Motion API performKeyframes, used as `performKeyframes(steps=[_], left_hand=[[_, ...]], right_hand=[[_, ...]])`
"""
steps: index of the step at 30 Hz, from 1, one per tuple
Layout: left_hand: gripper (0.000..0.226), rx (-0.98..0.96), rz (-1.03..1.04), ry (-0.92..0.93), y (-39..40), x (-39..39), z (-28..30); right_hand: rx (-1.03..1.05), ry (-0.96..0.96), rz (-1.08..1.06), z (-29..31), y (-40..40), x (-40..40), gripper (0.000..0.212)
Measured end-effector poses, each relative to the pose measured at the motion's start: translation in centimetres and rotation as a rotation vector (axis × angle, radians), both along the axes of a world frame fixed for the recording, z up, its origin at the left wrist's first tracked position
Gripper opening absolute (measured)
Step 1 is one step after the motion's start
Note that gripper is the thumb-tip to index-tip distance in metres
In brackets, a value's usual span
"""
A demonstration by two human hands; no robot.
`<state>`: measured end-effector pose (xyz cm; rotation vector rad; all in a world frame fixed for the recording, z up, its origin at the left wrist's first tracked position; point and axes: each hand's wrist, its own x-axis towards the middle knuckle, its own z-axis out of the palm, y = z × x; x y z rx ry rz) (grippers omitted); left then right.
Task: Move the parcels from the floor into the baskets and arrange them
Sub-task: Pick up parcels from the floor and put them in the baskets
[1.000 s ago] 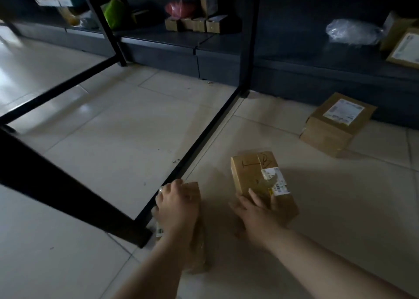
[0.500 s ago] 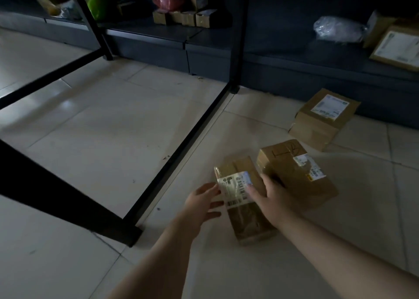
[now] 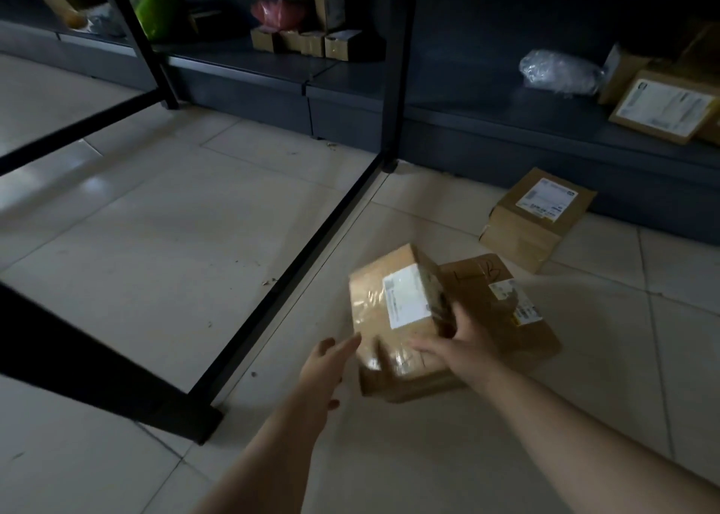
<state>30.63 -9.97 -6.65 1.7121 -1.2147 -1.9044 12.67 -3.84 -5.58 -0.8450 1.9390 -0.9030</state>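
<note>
A flat brown parcel (image 3: pixel 383 318) with a white label and shiny tape is tilted up off the floor. My right hand (image 3: pixel 463 348) grips its right edge and near end. My left hand (image 3: pixel 325 361) is spread open just left of the parcel, fingertips near its left edge. Behind it, a second brown box (image 3: pixel 502 307) with pen marks and a yellow-edged label lies on the tiles, partly hidden by the raised parcel and my right hand. A third labelled box (image 3: pixel 537 217) leans by the dark shelf base. No basket is in view.
A black metal rack frame (image 3: pixel 296 264) runs diagonally along the floor left of the parcels, with an upright post (image 3: pixel 397 65). Low dark shelves (image 3: pixel 467 124) at the back hold small boxes, a clear bag (image 3: pixel 557 71), a pink bag and a green item.
My left hand let go of the flat parcel and my right hand took it, lifting and tilting it against the second box. The view shifted slightly closer.
</note>
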Motion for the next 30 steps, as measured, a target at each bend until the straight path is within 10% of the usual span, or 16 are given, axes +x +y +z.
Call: performKeyframes(steps=[7,16,23,30], left_hand=[[0.070,0.077,-0.021,0.409,-0.6,-0.8,0.9],[0.064,-0.028,-0.070,0.017,0.5,-0.8,-1.3],[0.048,-0.843,-0.187,-0.451,0.3,-4.9,-0.7],[0.028,-0.299,-0.247,-0.034,3.0,-14.4,-0.4]], right_hand=[[-0.228,-0.593,-0.005,1.1,-0.3,-0.7,0.065],[0.157,0.076,0.230,-0.8,-0.3,1.6,0.071],[0.087,0.633,-0.044,0.2,-0.7,-4.5,0.055],[0.482,0.481,-0.170,-2.5,1.1,-9.8,0.112]])
